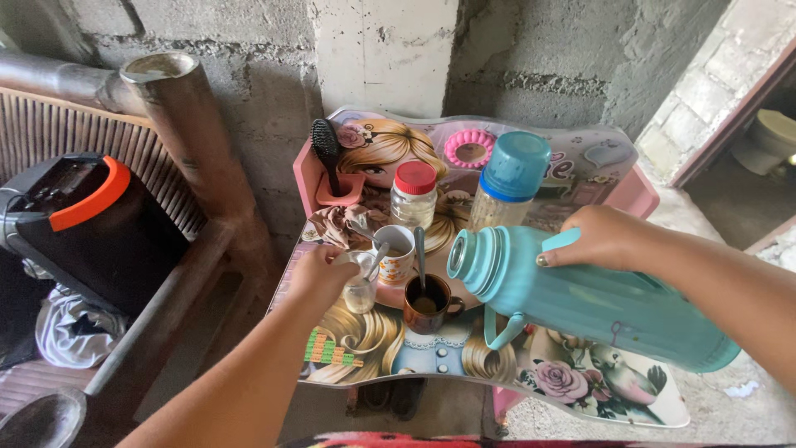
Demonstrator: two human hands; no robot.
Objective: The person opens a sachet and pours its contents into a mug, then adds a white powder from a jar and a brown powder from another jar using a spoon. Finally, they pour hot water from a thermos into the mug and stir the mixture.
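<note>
The large turquoise plastic thermos flask (597, 303) has a smooth, slightly satin shell. The small brown glazed ceramic mug (429, 304) shines, and a thin metal spoon (420, 257) stands in it. The clear glass jar with a glossy red plastic lid (414, 195) sits by a clear plastic bottle with a matt blue cap (507, 184). The pink plastic desk (580, 178) has a glossy printed top. Behind, the grey concrete-block wall (531, 58) looks rough and unpainted.
</note>
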